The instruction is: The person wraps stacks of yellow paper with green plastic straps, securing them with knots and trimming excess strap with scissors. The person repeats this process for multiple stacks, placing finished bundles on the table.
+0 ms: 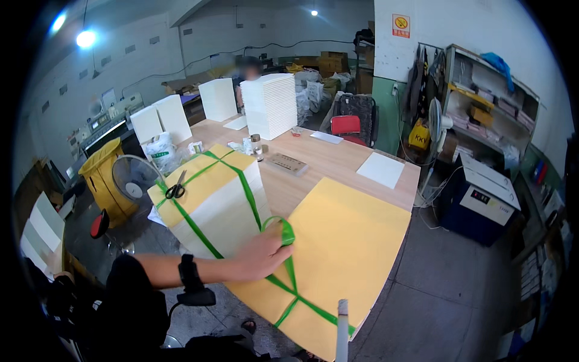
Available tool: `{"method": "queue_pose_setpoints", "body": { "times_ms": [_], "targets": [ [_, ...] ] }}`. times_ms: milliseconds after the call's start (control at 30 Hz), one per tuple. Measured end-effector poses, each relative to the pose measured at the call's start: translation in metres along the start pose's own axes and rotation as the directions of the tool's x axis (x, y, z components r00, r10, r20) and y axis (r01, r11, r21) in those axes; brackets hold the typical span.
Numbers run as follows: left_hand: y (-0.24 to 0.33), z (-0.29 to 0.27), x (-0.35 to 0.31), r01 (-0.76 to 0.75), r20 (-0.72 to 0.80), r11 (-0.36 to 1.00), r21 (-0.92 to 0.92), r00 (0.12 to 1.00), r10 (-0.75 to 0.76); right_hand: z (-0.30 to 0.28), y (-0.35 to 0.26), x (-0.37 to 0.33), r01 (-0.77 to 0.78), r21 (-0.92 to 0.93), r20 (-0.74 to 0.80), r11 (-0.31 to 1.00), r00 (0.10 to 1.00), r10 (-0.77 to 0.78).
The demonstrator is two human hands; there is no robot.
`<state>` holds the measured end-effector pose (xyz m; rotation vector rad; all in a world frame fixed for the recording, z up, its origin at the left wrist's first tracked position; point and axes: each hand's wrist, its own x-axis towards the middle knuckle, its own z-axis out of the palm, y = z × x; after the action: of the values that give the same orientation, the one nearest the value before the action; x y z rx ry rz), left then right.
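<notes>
My left hand (265, 250) reaches in from the lower left and is closed round a green strap (288, 236), which loops up over the fingers. The hand is slightly blurred. Below it, the strap runs down to a crossing on a large yellow-topped stack (344, 247) and spreads along its near corner. Just left of the hand stands a second stack of white sheets (205, 226) with a yellow cover, bound crosswise with green strap. Black-handled scissors (175, 191) lie on that cover. My right hand is out of view. A cigarette (342, 320) shows upright at the lower edge.
A wooden table (313, 163) carries a tall white stack (269, 108), a loose white sheet (380, 169), a jar (256, 145) and a flat board (287, 163). A fan (137, 178) stands left; a dark blue machine (479, 202) stands right. Another person sits behind the tall stack.
</notes>
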<state>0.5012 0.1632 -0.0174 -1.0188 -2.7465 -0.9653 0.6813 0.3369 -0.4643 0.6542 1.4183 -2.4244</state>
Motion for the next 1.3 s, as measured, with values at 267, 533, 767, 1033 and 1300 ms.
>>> {"method": "queue_pose_setpoints", "body": {
  "times_ms": [267,533,767,1033,1300],
  "targets": [
    [-0.028,-0.007,0.012,-0.344,0.056,0.936,0.073,0.939,0.341,0.037,0.006,-0.011,0.001,0.158,-0.128,0.987,0.992,0.019],
    [-0.036,-0.006,0.068,-0.414,0.513,0.884,-0.217,0.722,0.464,0.123,0.1,-0.087,0.05,0.509,-0.247,0.859,0.965,0.09],
    [-0.092,-0.018,0.133,-0.633,0.426,0.695,-0.341,0.555,0.715,0.176,0.087,-0.023,0.006,0.665,-0.073,0.747,0.996,0.057],
    [-0.077,-0.004,0.133,-0.555,0.402,0.816,-0.163,0.718,0.569,0.064,0.03,0.032,0.019,0.665,-0.024,0.747,1.0,-0.003],
    [-0.068,-0.011,0.114,-0.331,0.31,0.929,-0.167,0.877,0.368,-0.031,0.079,0.029,0.339,-0.134,-0.158,0.931,0.92,-0.358]
  ]
}}
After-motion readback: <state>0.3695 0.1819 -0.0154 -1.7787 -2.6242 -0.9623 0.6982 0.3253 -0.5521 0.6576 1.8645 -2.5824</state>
